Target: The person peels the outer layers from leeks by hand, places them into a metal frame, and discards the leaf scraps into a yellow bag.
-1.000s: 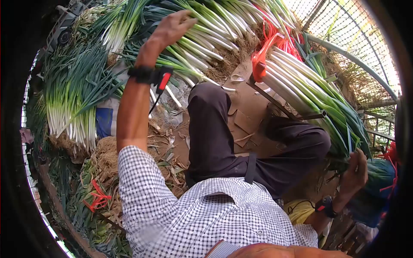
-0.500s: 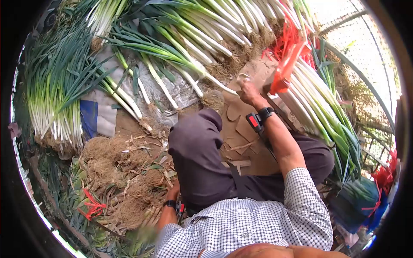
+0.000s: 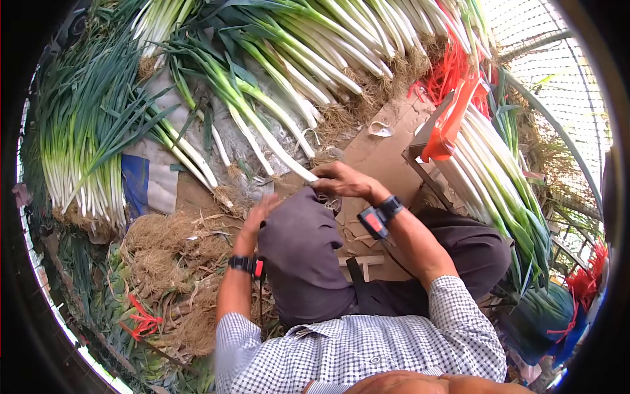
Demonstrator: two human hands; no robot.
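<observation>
Leeks (image 3: 271, 140) run white to green, the ribbon (image 3: 451, 123) orange-red, the trousers (image 3: 305, 253) purplish, the shirt (image 3: 407, 341) checked dark and white.

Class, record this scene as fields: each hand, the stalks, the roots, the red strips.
Left hand: open, blurred, beside a bent knee
Right hand: fingertips at the white end of a stalk; exact grip unclear
Other stalks: piled left and across the top
Brown roots: heaped lower left
Red strips: upper right, lower left, right edge
</observation>
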